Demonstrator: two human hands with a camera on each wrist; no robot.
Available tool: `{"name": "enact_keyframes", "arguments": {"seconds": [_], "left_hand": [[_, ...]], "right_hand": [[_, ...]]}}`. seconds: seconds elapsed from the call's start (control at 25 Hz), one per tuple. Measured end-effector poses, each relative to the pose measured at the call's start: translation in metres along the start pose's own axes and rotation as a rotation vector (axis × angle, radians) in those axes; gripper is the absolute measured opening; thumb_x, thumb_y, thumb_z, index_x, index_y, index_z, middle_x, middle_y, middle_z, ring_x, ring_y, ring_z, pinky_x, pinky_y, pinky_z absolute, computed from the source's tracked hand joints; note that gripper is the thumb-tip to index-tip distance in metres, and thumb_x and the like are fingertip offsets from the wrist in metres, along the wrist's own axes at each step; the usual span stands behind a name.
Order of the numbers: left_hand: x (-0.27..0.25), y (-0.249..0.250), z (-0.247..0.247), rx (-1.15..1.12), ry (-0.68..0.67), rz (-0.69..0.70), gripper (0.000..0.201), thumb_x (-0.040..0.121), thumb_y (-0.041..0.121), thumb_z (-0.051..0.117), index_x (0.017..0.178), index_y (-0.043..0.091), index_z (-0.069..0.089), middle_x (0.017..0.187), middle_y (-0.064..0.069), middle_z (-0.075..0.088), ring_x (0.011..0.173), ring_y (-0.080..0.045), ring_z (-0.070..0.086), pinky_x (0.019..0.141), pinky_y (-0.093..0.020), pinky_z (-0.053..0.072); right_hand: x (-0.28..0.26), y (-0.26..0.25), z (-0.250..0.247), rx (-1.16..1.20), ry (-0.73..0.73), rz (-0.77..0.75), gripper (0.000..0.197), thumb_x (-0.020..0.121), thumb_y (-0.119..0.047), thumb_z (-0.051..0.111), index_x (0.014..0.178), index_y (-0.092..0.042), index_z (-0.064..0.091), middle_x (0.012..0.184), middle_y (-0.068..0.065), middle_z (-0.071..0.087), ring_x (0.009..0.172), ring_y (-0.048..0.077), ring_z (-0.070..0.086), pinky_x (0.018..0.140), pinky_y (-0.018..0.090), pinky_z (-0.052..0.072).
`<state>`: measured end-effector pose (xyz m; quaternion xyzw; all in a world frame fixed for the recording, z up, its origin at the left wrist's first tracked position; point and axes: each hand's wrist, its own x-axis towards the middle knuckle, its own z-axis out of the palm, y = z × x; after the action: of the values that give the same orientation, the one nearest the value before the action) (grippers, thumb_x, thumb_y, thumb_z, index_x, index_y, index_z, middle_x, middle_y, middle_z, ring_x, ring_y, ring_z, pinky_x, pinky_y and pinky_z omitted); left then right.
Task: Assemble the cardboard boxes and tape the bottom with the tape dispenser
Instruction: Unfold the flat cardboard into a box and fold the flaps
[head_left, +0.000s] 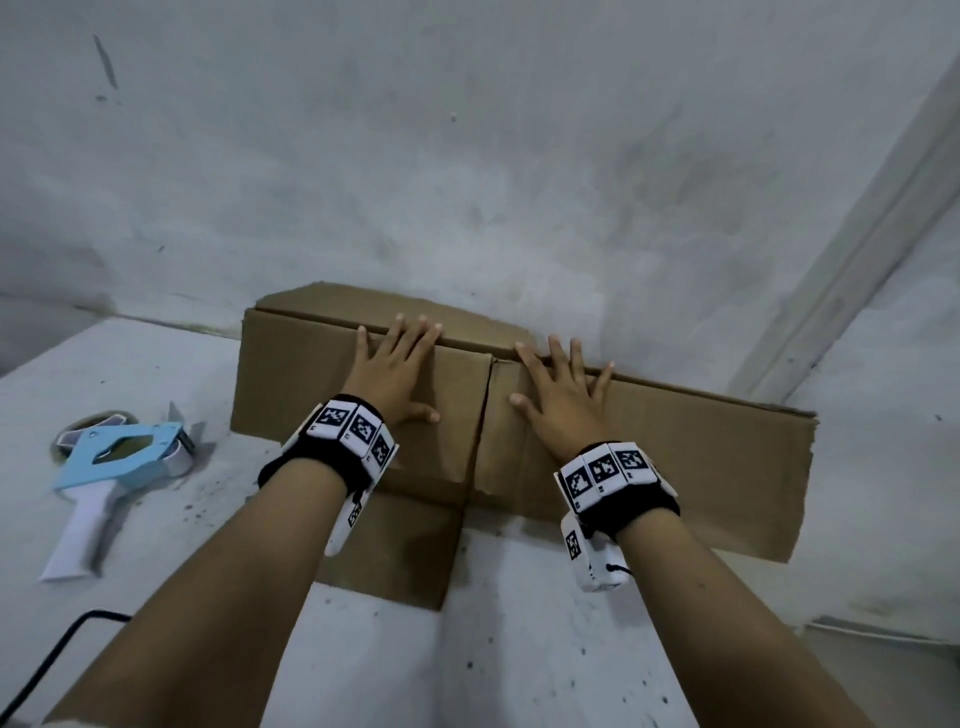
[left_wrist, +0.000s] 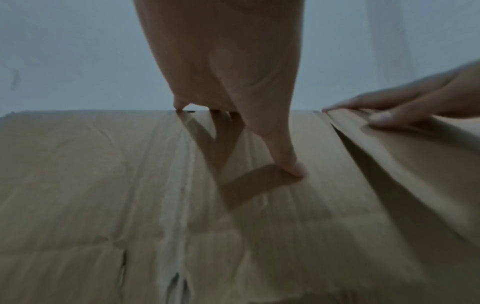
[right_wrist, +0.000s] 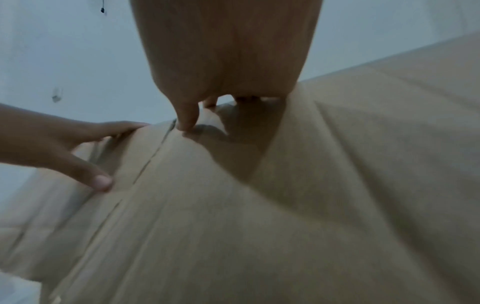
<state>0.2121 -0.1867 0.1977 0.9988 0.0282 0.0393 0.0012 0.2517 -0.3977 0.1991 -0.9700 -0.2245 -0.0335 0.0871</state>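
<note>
Cardboard box (head_left: 644, 441), brown and still partly flat, lies on a pale grey speckled surface (head_left: 519, 649) with its far long edge against a stained grey wall (head_left: 467, 156). Two panels face the viewer, divided by a slit (head_left: 485, 410) that runs from the far edge toward the near side; a further flap (head_left: 395, 551) extends toward the person beneath the left panel, and the right panel reaches well out to the right with a ragged end.

Left hand (head_left: 397, 371) rests flat on the left panel, fingers straight and spread, their tips at the far fold; the thumb (left_wrist: 293, 168) presses the cardboard just left of the slit. Right hand (head_left: 563, 402) rests flat on the right panel just right of the slit, fingers likewise straight and splayed, fingertips at the far edge. Neither hand curls around anything; both lie open on the board. Each wrist carries a black band (head_left: 618, 512) with white blocks bearing black-and-white square markers.

In the left wrist view the right hand's fingers (left_wrist: 381, 117) show on the raised neighbouring panel, which stands slightly higher than the left one along the slit. In the right wrist view the left hand (right_wrist: 64, 148) touches the adjoining panel beside the same slit.

Tape dispenser (head_left: 111, 470), light blue with a white handle, lies on its side on the surface, well to the left of the box and apart from both hands. A black cable (head_left: 47, 660) crosses the lower left corner.
</note>
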Motion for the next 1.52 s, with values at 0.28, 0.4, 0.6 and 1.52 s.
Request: {"name": "enact_keyframes", "arguments": {"seconds": [0.28,0.4,0.6,1.52], "left_hand": [[0.007,-0.024,0.019,-0.087,0.135,0.120,0.090,0.074,0.069,0.040,0.149,0.029,0.009,0.159,0.004,0.011,0.148,-0.020,0.005,0.116,-0.054,-0.001],[0.015,-0.067,0.007,-0.183,0.182,0.109,0.070,0.083,0.064,0.011,0.144,0.033,0.029,0.154,0.002,0.029,0.144,-0.020,0.024,0.118,-0.048,0.012],[0.043,-0.154,-0.017,-0.323,-0.081,-0.067,0.045,0.092,0.054,0.035,0.128,0.035,0.054,0.144,0.001,0.047,0.133,-0.027,0.041,0.113,-0.049,0.021],[-0.035,-0.054,0.004,-0.917,0.147,-0.647,0.094,0.084,0.042,0.051,0.149,0.009,-0.007,0.157,-0.020,-0.001,0.146,-0.036,0.001,0.116,-0.055,0.009]], "right_hand": [[0.005,-0.056,0.021,0.074,0.089,0.127,0.063,0.091,-0.048,0.043,0.146,-0.030,0.018,0.160,0.000,-0.002,0.145,0.027,-0.016,0.101,0.072,-0.014],[0.009,-0.059,0.025,0.089,0.139,0.176,0.063,0.087,-0.051,0.049,0.141,-0.029,0.027,0.159,0.005,0.006,0.145,0.029,-0.012,0.102,0.072,-0.013],[0.012,-0.073,0.031,0.038,0.265,0.306,0.055,0.083,-0.046,0.058,0.132,-0.026,0.041,0.139,0.009,0.038,0.137,0.032,0.020,0.101,0.075,-0.007],[-0.084,-0.128,0.025,0.205,0.274,0.291,0.014,0.087,-0.038,0.056,0.097,-0.027,0.056,0.105,-0.003,0.058,0.117,0.022,0.043,0.111,0.062,-0.001]]}}
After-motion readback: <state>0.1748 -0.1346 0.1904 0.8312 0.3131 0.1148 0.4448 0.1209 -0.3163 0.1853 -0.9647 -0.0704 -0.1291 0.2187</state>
